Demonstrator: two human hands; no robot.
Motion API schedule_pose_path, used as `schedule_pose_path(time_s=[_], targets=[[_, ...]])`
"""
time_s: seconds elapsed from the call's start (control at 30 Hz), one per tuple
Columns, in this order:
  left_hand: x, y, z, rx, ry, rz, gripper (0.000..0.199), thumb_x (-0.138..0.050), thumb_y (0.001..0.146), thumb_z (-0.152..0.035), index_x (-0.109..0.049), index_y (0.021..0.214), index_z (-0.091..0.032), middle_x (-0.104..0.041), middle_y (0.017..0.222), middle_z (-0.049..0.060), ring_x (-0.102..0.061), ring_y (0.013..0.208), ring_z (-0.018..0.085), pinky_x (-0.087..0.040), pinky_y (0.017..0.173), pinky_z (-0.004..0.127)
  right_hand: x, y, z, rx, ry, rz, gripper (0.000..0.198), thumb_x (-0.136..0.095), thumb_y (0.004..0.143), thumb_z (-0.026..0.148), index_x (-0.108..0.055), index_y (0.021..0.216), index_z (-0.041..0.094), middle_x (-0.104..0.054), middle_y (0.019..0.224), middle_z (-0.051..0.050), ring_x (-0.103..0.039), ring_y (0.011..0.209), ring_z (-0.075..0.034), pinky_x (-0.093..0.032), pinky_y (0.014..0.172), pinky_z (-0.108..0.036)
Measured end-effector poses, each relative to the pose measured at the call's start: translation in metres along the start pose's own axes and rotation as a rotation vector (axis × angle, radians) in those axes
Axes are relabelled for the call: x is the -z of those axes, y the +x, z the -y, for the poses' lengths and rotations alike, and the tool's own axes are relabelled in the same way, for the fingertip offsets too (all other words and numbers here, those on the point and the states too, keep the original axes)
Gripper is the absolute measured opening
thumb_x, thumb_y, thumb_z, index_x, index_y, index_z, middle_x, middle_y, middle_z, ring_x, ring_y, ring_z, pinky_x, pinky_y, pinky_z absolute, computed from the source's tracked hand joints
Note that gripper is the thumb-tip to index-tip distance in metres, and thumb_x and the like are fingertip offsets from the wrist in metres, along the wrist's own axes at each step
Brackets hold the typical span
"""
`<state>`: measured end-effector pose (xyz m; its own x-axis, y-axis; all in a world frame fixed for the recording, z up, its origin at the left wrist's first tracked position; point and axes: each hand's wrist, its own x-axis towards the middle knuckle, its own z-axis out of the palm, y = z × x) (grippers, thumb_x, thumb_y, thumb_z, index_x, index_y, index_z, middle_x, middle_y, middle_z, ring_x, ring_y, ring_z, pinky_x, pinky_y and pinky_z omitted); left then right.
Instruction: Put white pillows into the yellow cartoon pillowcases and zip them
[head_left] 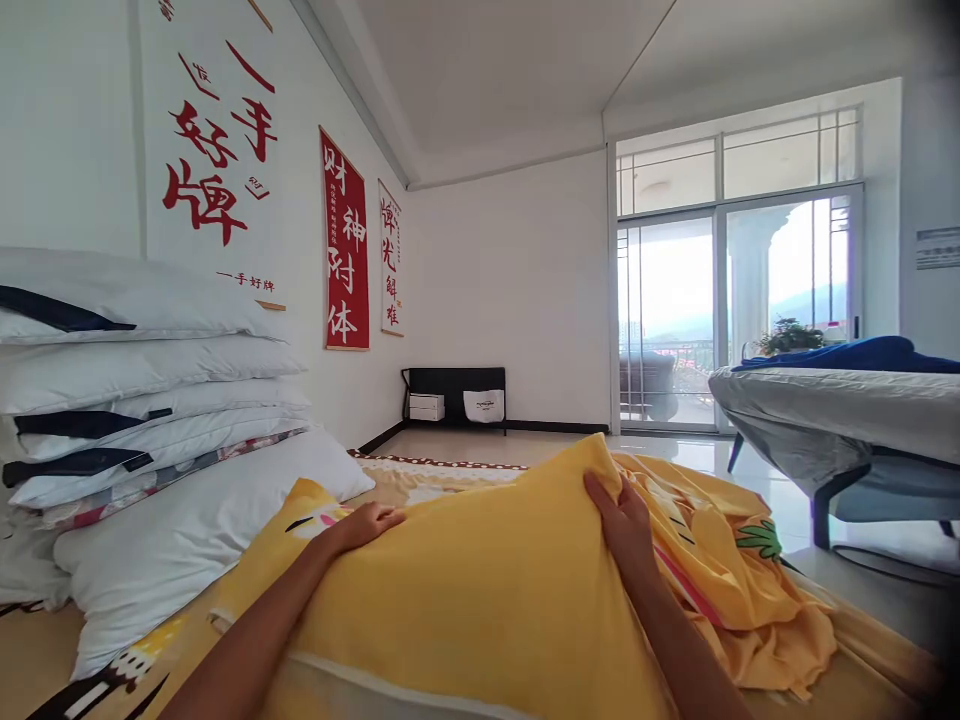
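A plump yellow pillow (465,580) lies tilted up in front of me, with a pale strip along its near edge. My right hand (624,515) is closed on its upper right corner, the thumb lying on the near face. Farther left, my left hand (369,527) rests on the upper side with its fingers bent together on the cloth; the fingertips are partly hidden. Beside the left hand, a printed cartoon face shows on the yellow fabric. To the right of my right hand lies a crumpled yellow cloth (757,590) with a green leaf print.
White pillows (150,370) are stacked at the left against the wall, and another white pillow (202,520) leans below them. A table with a white cover (840,410) stands at the right. A low black rack (450,385) is at the far wall, near glass doors (667,320).
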<state>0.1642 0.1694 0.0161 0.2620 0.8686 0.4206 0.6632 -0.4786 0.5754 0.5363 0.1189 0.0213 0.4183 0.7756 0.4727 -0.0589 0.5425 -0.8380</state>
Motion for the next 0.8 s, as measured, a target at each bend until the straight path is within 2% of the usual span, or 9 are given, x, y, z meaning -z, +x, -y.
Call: schedule_pose_path(time_s=[0.1, 0.2, 0.27, 0.37, 0.43, 0.5, 0.6, 0.8], targets=[[-0.004, -0.007, 0.010, -0.068, -0.015, -0.004, 0.043, -0.051, 0.076, -0.060, -0.054, 0.057, -0.022, -0.058, 0.062, 0.000, -0.051, 0.063, 0.019, -0.038, 0.062, 0.027, 0.013, 0.006, -0.003, -0.049, 0.053, -0.043, 0.049, -0.078, 0.059, 0.050, -0.059, 0.093, 0.020, -0.070, 0.071, 0.001, -0.066, 0.063, -0.021, -0.052, 0.053, -0.029], [0.009, -0.012, 0.008, -0.092, -0.011, -0.098, 0.042, -0.049, 0.080, -0.057, -0.050, 0.057, -0.021, -0.053, 0.064, -0.001, -0.046, 0.065, 0.017, -0.035, 0.063, 0.026, 0.019, 0.011, -0.007, -0.089, 0.093, -0.120, 0.049, -0.080, 0.056, 0.045, -0.058, 0.091, 0.020, -0.069, 0.067, 0.001, -0.067, 0.062, -0.022, -0.053, 0.053, -0.029], [0.021, -0.016, 0.003, -0.066, -0.043, -0.115, 0.043, -0.051, 0.079, -0.057, -0.047, 0.057, -0.021, -0.050, 0.063, -0.002, -0.043, 0.064, 0.017, -0.034, 0.062, 0.026, 0.017, 0.010, -0.003, -0.105, 0.124, -0.098, 0.047, -0.079, 0.057, 0.044, -0.059, 0.093, 0.021, -0.070, 0.071, 0.001, -0.068, 0.066, -0.022, -0.054, 0.055, -0.030], [0.034, -0.024, -0.007, 0.001, -0.120, -0.104, 0.043, -0.054, 0.076, -0.059, -0.045, 0.058, -0.021, -0.045, 0.059, -0.003, -0.038, 0.061, 0.015, -0.033, 0.059, 0.025, 0.012, 0.000, 0.010, -0.225, 0.152, 0.020, 0.044, -0.074, 0.064, 0.048, -0.060, 0.097, 0.022, -0.072, 0.075, -0.001, -0.068, 0.069, -0.023, -0.054, 0.054, -0.031], [0.038, -0.031, -0.013, 0.034, -0.154, -0.110, 0.043, -0.053, 0.076, -0.060, -0.045, 0.060, -0.021, -0.044, 0.059, -0.004, -0.038, 0.060, 0.015, -0.033, 0.058, 0.025, 0.008, -0.010, 0.021, -0.348, 0.110, 0.169, 0.041, -0.070, 0.068, 0.051, -0.061, 0.097, 0.022, -0.072, 0.076, -0.004, -0.069, 0.068, -0.024, -0.054, 0.054, -0.032], [0.039, -0.037, -0.017, 0.044, -0.170, -0.128, 0.044, -0.052, 0.077, -0.060, -0.046, 0.060, -0.020, -0.045, 0.060, -0.003, -0.038, 0.060, 0.015, -0.033, 0.058, 0.025, 0.005, -0.020, 0.028, -0.409, 0.014, 0.308, 0.038, -0.070, 0.069, 0.051, -0.063, 0.092, 0.022, -0.072, 0.077, -0.006, -0.069, 0.068, -0.024, -0.054, 0.056, -0.033], [0.041, -0.044, -0.018, 0.045, -0.214, -0.151, 0.043, -0.053, 0.077, -0.060, -0.050, 0.061, -0.020, -0.048, 0.062, -0.003, -0.041, 0.061, 0.014, -0.034, 0.057, 0.024, 0.000, -0.026, 0.031, -0.372, -0.087, 0.380, 0.036, -0.073, 0.065, 0.049, -0.063, 0.085, 0.021, -0.072, 0.078, -0.005, -0.068, 0.068, -0.023, -0.055, 0.059, -0.032], [0.048, -0.049, -0.013, 0.092, -0.337, -0.224, 0.043, -0.061, 0.070, -0.059, -0.057, 0.061, -0.018, -0.050, 0.060, -0.002, -0.043, 0.061, 0.014, -0.035, 0.056, 0.023, 0.002, -0.014, 0.027, -0.243, -0.127, 0.185, 0.042, -0.080, 0.054, 0.050, -0.061, 0.069, 0.016, -0.068, 0.064, -0.004, -0.063, 0.054, -0.021, -0.048, 0.046, -0.029]])
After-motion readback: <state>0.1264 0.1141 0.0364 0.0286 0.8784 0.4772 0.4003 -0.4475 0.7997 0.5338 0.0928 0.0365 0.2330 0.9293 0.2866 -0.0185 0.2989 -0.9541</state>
